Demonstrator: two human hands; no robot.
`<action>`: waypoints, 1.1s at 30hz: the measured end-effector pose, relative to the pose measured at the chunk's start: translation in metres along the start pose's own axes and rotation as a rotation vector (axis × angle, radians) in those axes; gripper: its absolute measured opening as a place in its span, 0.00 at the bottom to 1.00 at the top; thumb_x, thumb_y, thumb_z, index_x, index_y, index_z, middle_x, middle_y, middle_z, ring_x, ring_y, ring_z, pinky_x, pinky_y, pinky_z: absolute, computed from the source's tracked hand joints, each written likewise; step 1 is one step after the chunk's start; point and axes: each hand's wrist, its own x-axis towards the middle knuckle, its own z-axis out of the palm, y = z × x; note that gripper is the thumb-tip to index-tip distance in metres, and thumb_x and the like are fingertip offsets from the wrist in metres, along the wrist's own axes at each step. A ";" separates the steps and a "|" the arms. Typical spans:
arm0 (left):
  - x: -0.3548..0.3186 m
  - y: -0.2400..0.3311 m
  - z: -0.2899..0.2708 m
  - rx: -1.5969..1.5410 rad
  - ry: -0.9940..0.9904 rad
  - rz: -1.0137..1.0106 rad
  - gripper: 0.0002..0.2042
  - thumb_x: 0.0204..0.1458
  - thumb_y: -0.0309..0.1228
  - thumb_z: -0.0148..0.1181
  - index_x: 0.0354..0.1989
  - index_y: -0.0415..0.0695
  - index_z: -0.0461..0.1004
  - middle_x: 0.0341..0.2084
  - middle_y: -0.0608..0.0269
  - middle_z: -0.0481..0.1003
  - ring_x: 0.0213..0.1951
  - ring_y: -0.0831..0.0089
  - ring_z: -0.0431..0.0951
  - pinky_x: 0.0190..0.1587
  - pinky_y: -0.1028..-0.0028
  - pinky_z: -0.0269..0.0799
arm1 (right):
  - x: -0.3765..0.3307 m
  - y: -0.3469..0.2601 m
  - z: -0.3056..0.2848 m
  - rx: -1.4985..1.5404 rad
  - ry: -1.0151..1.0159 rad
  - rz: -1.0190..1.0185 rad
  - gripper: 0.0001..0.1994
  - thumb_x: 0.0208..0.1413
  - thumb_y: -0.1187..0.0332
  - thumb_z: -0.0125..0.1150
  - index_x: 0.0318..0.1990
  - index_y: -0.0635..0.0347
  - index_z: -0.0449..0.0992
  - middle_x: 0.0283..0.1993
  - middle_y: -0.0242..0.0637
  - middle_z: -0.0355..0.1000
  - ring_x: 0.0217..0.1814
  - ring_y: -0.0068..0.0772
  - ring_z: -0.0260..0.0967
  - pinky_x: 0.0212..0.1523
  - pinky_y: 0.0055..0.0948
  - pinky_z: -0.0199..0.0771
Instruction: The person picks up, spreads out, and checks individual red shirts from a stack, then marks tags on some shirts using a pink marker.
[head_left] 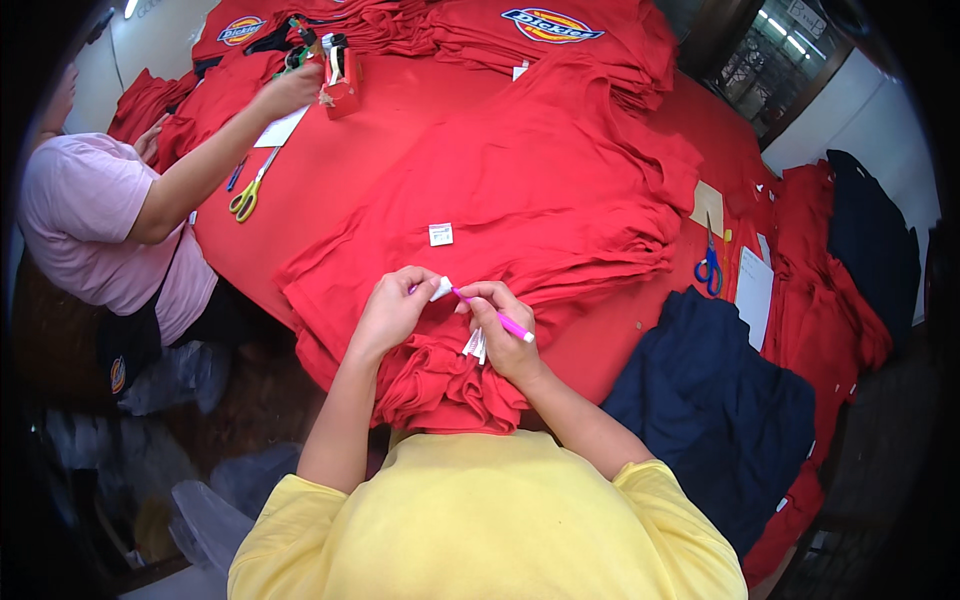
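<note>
My left hand pinches a small white label above a stack of red garments. In my right hand is a slim pink pen-like tool with a pale end toward my wrist. Its other end points at the label; I cannot make out whether the tip touches it. White tags hang just beneath my right fingers. Farther forward, a square white tag lies on the red cloth. Both hands are close together over the near end of the stack.
Blue-handled scissors and a paper sheet lie on the right, beyond a dark navy garment. At left, a co-worker's hand reaches to a red box of tools, near yellow-handled scissors. Folded red garments line the back.
</note>
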 end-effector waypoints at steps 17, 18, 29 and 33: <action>-0.008 0.049 0.000 0.185 0.082 0.159 0.07 0.51 0.27 0.60 0.35 0.36 0.78 0.27 0.52 0.78 0.30 0.64 0.79 0.37 0.69 0.72 | -0.004 0.028 0.005 -0.007 0.104 -0.235 0.24 0.61 0.54 0.55 0.53 0.65 0.62 0.44 0.44 0.71 0.41 0.34 0.72 0.42 0.29 0.72; 0.013 0.030 -0.004 0.400 0.232 0.275 0.08 0.51 0.28 0.61 0.38 0.40 0.79 0.29 0.54 0.77 0.34 0.58 0.78 0.38 0.66 0.73 | -0.003 0.029 0.006 -0.032 0.095 -0.258 0.24 0.61 0.54 0.55 0.53 0.65 0.62 0.43 0.44 0.71 0.41 0.34 0.72 0.42 0.29 0.72; 0.042 -0.013 0.008 0.013 0.076 0.024 0.11 0.55 0.31 0.58 0.39 0.36 0.78 0.30 0.58 0.77 0.35 0.69 0.77 0.38 0.71 0.70 | 0.004 0.000 0.001 -0.031 0.148 -0.110 0.09 0.60 0.72 0.53 0.43 0.68 0.74 0.35 0.43 0.76 0.37 0.29 0.76 0.37 0.25 0.73; 0.011 0.007 0.008 -0.077 0.016 0.036 0.11 0.55 0.30 0.57 0.39 0.34 0.78 0.31 0.58 0.77 0.36 0.74 0.75 0.41 0.75 0.68 | 0.006 0.001 0.003 -0.042 0.147 -0.083 0.09 0.61 0.72 0.53 0.43 0.68 0.74 0.34 0.42 0.77 0.37 0.28 0.76 0.36 0.24 0.73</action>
